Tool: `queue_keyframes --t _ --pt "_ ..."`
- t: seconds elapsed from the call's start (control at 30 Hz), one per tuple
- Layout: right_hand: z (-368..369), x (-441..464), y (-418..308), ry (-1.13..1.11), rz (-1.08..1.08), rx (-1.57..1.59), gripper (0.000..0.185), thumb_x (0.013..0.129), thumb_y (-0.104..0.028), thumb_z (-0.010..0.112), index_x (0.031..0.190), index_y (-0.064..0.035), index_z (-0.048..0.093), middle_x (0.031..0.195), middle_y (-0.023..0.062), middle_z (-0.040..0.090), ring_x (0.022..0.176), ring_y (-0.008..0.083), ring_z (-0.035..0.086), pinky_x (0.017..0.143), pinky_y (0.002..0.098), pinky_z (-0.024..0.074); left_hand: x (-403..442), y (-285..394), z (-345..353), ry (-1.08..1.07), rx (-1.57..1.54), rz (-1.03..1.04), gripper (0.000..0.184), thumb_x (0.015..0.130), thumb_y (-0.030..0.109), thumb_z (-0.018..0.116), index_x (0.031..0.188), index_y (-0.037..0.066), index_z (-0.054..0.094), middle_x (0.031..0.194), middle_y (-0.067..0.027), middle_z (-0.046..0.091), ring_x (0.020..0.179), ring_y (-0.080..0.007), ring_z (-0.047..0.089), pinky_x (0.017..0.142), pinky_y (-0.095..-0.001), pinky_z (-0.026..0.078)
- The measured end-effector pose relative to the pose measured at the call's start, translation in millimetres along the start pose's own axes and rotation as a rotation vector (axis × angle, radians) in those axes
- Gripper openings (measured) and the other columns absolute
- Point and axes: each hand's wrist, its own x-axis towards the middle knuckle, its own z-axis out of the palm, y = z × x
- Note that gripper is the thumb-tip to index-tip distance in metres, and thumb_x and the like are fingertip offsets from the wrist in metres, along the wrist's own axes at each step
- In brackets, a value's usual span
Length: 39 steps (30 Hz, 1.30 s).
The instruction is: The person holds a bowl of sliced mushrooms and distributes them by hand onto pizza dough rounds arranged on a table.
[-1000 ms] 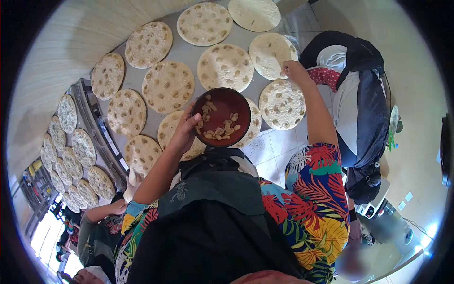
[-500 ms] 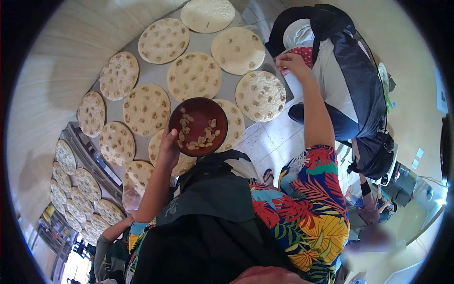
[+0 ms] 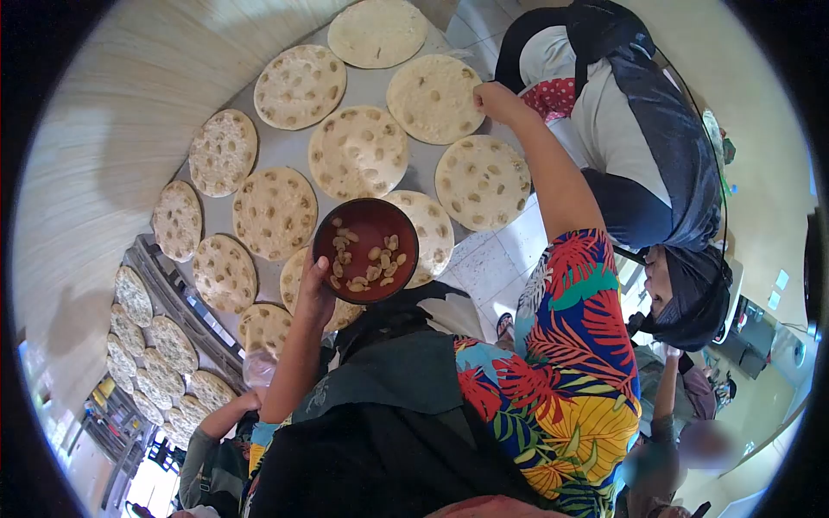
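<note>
My left hand [image 3: 314, 290] grips the edge of a round dark bowl [image 3: 367, 226] with a reddish inside. Several shelled peanuts [image 3: 386, 259] lie in it. The bowl is held over pale round flatbreads, partly covering two of them. My right hand [image 3: 497, 100] has its fingers pinched together at the right edge of a flatbread [image 3: 429, 102] that carries only scattered peanuts. Whatever is between those fingertips is hidden. Below it lies a flatbread [image 3: 484, 181] dotted all over, and to the left another dotted flatbread [image 3: 358, 154].
More flatbreads [image 3: 275, 213] cover the grey table [image 3: 281, 142]. At the lower left, a second surface holds several smaller rounds [image 3: 164, 341]. A person in dark and light clothing [image 3: 635, 129] sits at the right, close to my right arm. Another person's arm [image 3: 229, 414] reaches in lower left.
My right hand has moved left, from beside the seated person's lap to the edge of the sparsely dotted flatbread. The bowl stays in my left hand, with the peanuts shifted inside it.
</note>
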Motion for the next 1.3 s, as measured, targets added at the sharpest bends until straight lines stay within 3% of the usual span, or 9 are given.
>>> queue_keyframes --t 0.07,0.4,0.5,0.57,0.6,0.63,0.7,1.13,1.3 --pt "4.1 6.0 0.3 0.059 -0.057 -0.09 0.004 0.068 -0.003 0.061 0.071 -0.0013 0.06 0.074 0.0184 0.062 0.072 0.0331 0.061 0.063 0.0395 0.0468 1.0 0.5 -0.3 0.014 -0.005 0.001 0.085 0.077 0.048 0.067 0.14 0.004 0.03 0.136 -0.0142 0.041 0.125 -0.0267 0.043 0.104 -0.0401 0.037" --pt "-2.0 12.5 -2.3 0.056 -0.121 -0.118 0.007 0.072 -0.008 0.06 0.077 -0.0048 0.064 0.081 0.0167 0.064 0.077 0.0347 0.062 0.069 0.0398 0.0493 8.9 -2.0 -4.0 -0.004 -0.023 -0.002 0.085 0.077 0.047 0.066 0.14 0.004 0.03 0.136 -0.0145 0.041 0.126 -0.0264 0.043 0.104 -0.0402 0.036" --pt "-9.1 10.4 4.0 0.118 -0.107 0.2 0.009 0.071 -0.004 0.061 0.078 -0.0053 0.067 0.076 0.0127 0.065 0.069 0.0252 0.064 0.063 0.0341 0.0497 7.8 -4.6 -6.3 0.029 -0.041 -0.02 0.086 0.076 0.047 0.067 0.14 0.004 0.029 0.136 -0.0145 0.041 0.126 -0.0266 0.042 0.104 -0.0401 0.036" --pt "-26.3 9.2 5.0 -0.001 0.247 0.593 0.015 0.074 -0.005 0.065 0.088 0.0 0.067 0.074 0.0076 0.065 0.069 0.0132 0.061 0.061 0.0253 0.0465 9.7 -6.0 -6.9 0.027 -0.029 -0.025 0.086 0.076 0.048 0.067 0.14 0.004 0.029 0.136 -0.0144 0.041 0.126 -0.0269 0.042 0.104 -0.0404 0.036" --pt "-28.2 10.8 13.2 -0.037 0.294 0.577 0.017 0.079 -0.003 0.062 0.093 0.0044 0.066 0.079 0.0064 0.065 0.071 0.0123 0.062 0.063 0.0233 0.0484 10.0 -7.6 -7.2 0.027 -0.03 -0.029 0.086 0.076 0.048 0.067 0.14 0.004 0.029 0.136 -0.0144 0.041 0.126 -0.0269 0.042 0.104 -0.0404 0.036" --pt "-27.9 11.4 20.4 -0.038 0.297 0.577 0.017 0.079 -0.003 0.062 0.093 0.0044 0.066 0.079 0.0064 0.065 0.071 0.0123 0.062 0.063 0.0233 0.0484 10.8 -8.9 -7.7 0.02 -0.048 -0.014 0.084 0.077 0.049 0.067 0.138 0.004 0.032 0.136 -0.014 0.043 0.125 -0.028 0.043 0.104 -0.042 0.036" --pt "-23.8 10.8 27.1 -0.039 0.331 1.02 0.018 0.083 -0.003 0.062 0.099 0.0055 0.063 0.086 0.0088 0.065 0.074 0.0153 0.063 0.067 0.0253 0.0517 9.9 -11.5 -8.0 0.02 -0.07 -0.001 0.082 0.078 0.05 0.067 0.137 0.004 0.034 0.136 -0.0136 0.045 0.125 -0.0291 0.044 0.104 -0.0436 0.036" --pt "-33.4 5.8 13.3 0.064 0.41 1.135 0.024 0.087 -0.007 0.062 0.109 0.0036 0.059 0.096 0.0115 0.065 0.083 0.0172 0.064 0.075 0.0272 0.0534 10.1 -11.8 -1.5 -0.005 -0.11 -0.048 0.084 0.076 0.045 0.068 0.138 0.003 0.031 0.135 -0.0148 0.042 0.126 -0.0265 0.042 0.105 -0.04 0.035" --pt "-40.6 6.4 4.5 0.098 0.414 1.17 0.019 0.086 -0.004 0.058 0.102 0.0056 0.061 0.09 0.0115 0.065 0.072 0.0169 0.064 0.066 0.027 0.0549 9.2 -11.3 1.1 -0.008 -0.117 -0.053 0.083 0.077 0.045 0.068 0.139 0.003 0.031 0.136 -0.0149 0.041 0.126 -0.0268 0.041 0.105 -0.0398 0.034"
